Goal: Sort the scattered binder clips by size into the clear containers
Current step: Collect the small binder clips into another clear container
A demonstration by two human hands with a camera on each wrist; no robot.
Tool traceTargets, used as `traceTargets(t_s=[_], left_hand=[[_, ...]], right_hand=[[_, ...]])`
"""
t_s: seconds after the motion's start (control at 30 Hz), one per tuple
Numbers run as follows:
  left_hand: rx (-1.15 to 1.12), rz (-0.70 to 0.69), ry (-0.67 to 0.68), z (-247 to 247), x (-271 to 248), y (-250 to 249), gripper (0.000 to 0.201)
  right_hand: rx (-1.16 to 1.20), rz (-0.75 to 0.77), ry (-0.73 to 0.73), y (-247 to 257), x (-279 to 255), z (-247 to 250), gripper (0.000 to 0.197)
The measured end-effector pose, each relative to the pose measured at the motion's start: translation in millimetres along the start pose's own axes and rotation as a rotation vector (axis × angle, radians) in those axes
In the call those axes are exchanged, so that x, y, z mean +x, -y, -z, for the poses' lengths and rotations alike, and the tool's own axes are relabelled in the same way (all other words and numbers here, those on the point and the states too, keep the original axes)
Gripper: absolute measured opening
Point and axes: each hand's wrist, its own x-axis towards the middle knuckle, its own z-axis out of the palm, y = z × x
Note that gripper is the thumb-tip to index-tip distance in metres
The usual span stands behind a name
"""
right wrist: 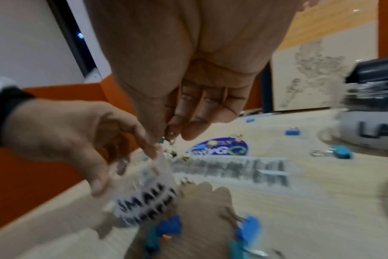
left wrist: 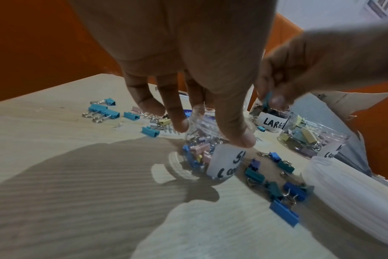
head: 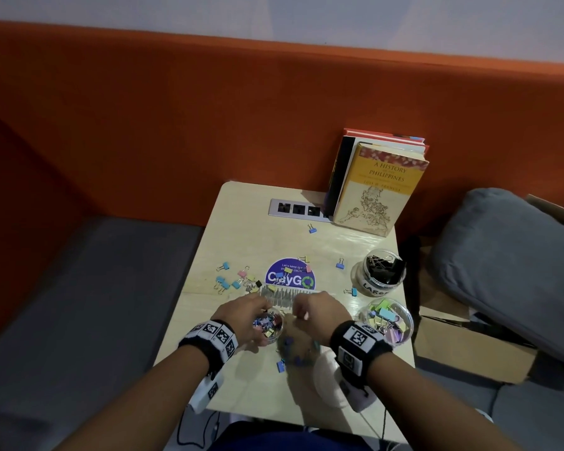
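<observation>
Left wrist view: left grip [left wrist: 188, 84] around the tilted small jar [left wrist: 210, 154]; right grip [left wrist: 304, 70] pinching a teal clip [left wrist: 267, 99].

1. Small jar [head: 269, 323]: clear, white label reading "SMALL", part-filled with small coloured clips, tilted on the table.
2. Large jar [head: 380, 271]: upright, holding black clips.
3. Third jar [head: 389, 320]: pastel clips inside.
4. Loose clips [head: 232, 278]: blue, pink and yellow, scattered around the jars.
</observation>
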Motion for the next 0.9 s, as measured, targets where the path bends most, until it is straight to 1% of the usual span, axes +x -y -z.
traceTargets(t_s=[0.07, 0.17, 0.2, 0.27, 0.4, 0.53, 0.7, 0.8, 0.9], left_hand=[[0.002, 0.002, -0.005, 0, 0, 0, 0.064], [0.0, 0.001, -0.004, 0, -1, 0, 0.063], [-0.003, 0.002, -0.007, 0, -1, 0, 0.065], [-0.005, 0.0, -0.012, 0, -1, -1, 0.069], [0.002, -0.004, -0.001, 0, -2, -1, 0.075], [0.008, -0.003, 0.015, 2, -2, -1, 0.076], [0.01, -0.007, 0.023, 3, -2, -1, 0.076], [0.002, -0.004, 0.013, 2, -2, -1, 0.075], [-0.004, -0.005, 0.009, 1, -2, -1, 0.074]], right_hand=[[0.104, 0.084, -0.047, 15, 4, 3, 0.009], [0.179, 0.081, -0.057, 22, 8, 4, 0.025], [0.158, 0.068, -0.059, 19, 7, 3, 0.027], [0.095, 0.032, -0.056, 8, 4, 1, 0.022], [-0.009, -0.08, 0.039, -20, -6, -4, 0.024], [-0.129, -0.153, 0.119, -38, -11, -12, 0.022], [-0.149, -0.145, 0.176, -43, -11, -26, 0.023], [-0.161, -0.131, 0.177, -44, -10, -32, 0.022], [-0.134, -0.128, 0.141, -46, -10, -36, 0.02]])
